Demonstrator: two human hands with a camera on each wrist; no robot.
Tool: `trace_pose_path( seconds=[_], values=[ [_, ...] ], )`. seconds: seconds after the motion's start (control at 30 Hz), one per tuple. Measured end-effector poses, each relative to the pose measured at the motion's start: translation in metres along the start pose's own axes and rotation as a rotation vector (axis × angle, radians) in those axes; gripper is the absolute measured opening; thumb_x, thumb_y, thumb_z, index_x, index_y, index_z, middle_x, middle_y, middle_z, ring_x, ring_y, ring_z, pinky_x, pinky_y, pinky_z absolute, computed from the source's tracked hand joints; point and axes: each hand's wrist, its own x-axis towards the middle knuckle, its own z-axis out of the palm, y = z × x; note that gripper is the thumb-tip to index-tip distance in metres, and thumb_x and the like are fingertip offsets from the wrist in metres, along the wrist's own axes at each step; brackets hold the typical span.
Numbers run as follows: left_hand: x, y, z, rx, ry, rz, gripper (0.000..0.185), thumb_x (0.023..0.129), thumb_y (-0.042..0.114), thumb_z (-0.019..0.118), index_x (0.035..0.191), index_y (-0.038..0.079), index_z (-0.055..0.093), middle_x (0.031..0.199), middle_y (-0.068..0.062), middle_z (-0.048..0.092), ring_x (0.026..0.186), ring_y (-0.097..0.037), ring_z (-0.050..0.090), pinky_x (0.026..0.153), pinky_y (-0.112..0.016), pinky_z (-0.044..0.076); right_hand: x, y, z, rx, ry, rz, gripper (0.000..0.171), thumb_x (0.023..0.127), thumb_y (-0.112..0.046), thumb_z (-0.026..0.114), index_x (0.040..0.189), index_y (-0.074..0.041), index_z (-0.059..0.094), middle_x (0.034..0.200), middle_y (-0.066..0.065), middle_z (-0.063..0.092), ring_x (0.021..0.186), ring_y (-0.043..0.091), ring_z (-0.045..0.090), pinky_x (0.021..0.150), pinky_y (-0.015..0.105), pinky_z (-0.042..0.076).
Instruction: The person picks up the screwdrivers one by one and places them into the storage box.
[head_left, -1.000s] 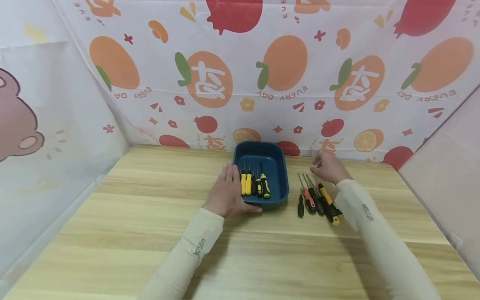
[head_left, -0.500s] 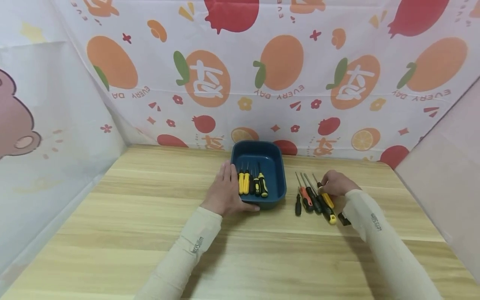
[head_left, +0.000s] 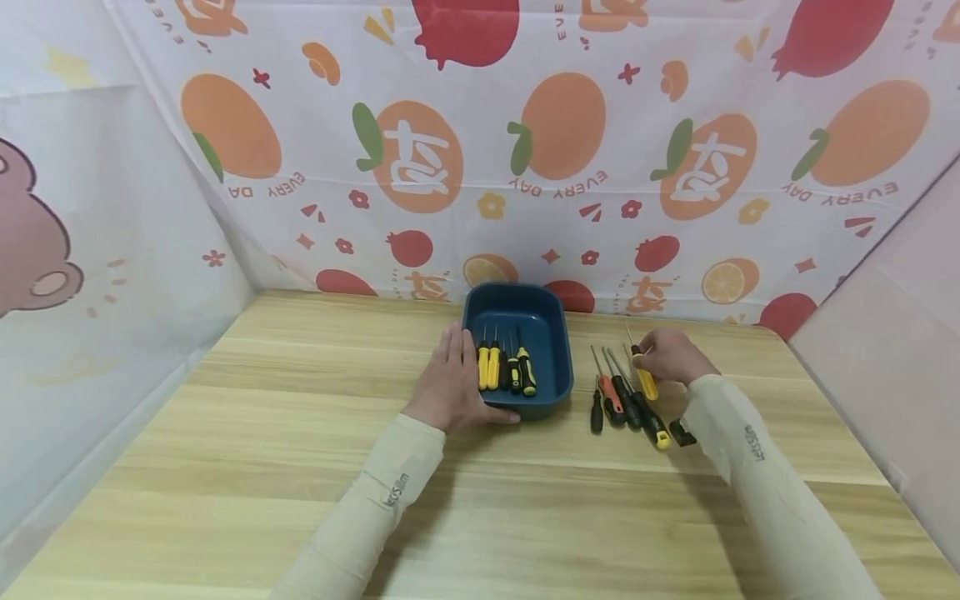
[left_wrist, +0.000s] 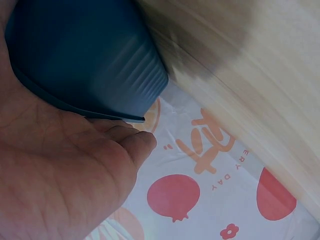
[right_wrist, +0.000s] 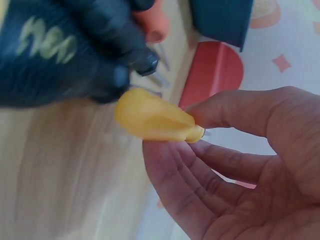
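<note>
Pinching right hand point(head_left: 672, 356), head view: it's got the yellow screwdriver point(head_left: 647, 385), right of the blue bin point(head_left: 552, 350), beside loose screwdrivers point(head_left: 627, 404).
Shaft point(head_left: 630, 336): pointing away toward the patterned cloth point(head_left: 487, 167), long axis front-to-back, tip slightly left.
Bin, left wrist: the left hand point(left_wrist: 70, 160) presses straightish fingers along its outside, likely steadying it.
Handle point(right_wrist: 155, 117), right wrist: thumb and fingertips squeeze near its neck, perhaps for easy steering.

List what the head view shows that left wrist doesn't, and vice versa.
Head only: the right hand pinching a yellow-handled screwdriver, and more screwdrivers inside the blue bin.
Left wrist only: ridges on the bin's outer wall.
Both: the left hand, the bin, the wooden tabletop and the fruit-print cloth.
</note>
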Motion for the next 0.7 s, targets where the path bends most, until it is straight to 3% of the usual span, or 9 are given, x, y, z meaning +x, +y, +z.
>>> trace_pose_path(
  seconds=[0.37,0.6,0.7],
  values=[
    [0.004,-0.003,0.001,0.030,-0.004,0.012,0.144,0.064,0.085,0.071,0.156,-0.011,0.017,0.164,-0.029,0.018,0.152,-0.041,0.018,0.124,-0.046,0.019,0.004,-0.018,-0.006,0.174,0.091,-0.021,0.047,0.098,-0.017,0.063,0.131,0.016,0.057,0.126,0.035,0.060,0.075,0.021,0.073,0.090,0.052,0.057],
    [0.009,-0.008,0.003,0.018,-0.020,0.003,0.145,0.064,0.086,0.071,0.157,-0.010,0.014,0.165,-0.027,0.014,0.153,-0.040,0.015,0.124,-0.045,0.017,0.012,-0.040,-0.003,0.283,0.144,-0.028,0.045,0.097,-0.017,0.068,0.132,0.008,0.059,0.120,0.028,0.064,0.075,0.022,0.073,0.076,0.037,0.062],
    [0.010,-0.009,0.002,0.017,-0.010,0.008,0.145,0.064,0.085,0.071,0.157,-0.010,0.015,0.165,-0.028,0.015,0.152,-0.040,0.016,0.124,-0.046,0.018,0.017,-0.052,0.001,0.327,0.149,-0.046,0.040,0.096,-0.013,0.069,0.130,0.006,0.060,0.110,0.024,0.069,0.071,0.020,0.072,0.077,0.039,0.063]
  ],
)
